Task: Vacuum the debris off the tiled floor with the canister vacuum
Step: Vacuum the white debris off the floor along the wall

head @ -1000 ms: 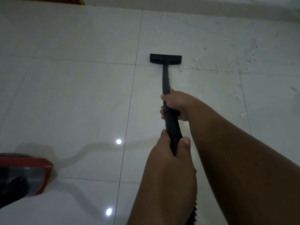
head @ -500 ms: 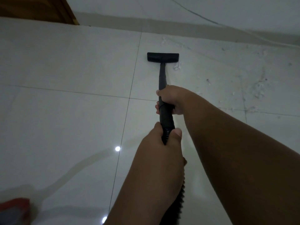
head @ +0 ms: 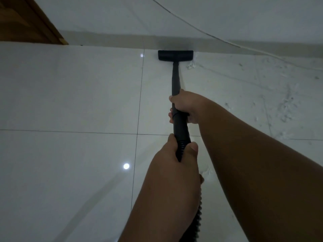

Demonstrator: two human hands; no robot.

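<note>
The black vacuum wand [head: 175,79] runs away from me to its flat floor head [head: 175,55], which rests on the white tiled floor [head: 70,95] right against the base of the wall. My right hand [head: 185,107] grips the wand at its middle. My left hand [head: 174,165] grips lower down, where the ribbed hose [head: 196,222] begins. A small clump of white debris [head: 190,65] lies just right of the head. More pale debris [head: 286,105] is scattered over the tiles to the right. The canister is out of view.
The wall skirting [head: 253,48] crosses the top of the view. A thin cable [head: 192,25] runs down the wall to the right. A brown wooden door frame [head: 35,27] stands at the top left. Dark grout lines [head: 139,105] divide the tiles.
The floor head has been pushed forward from the open tile up to the wall. The view has tilted up, and the red canister at the bottom left has dropped out of view.
</note>
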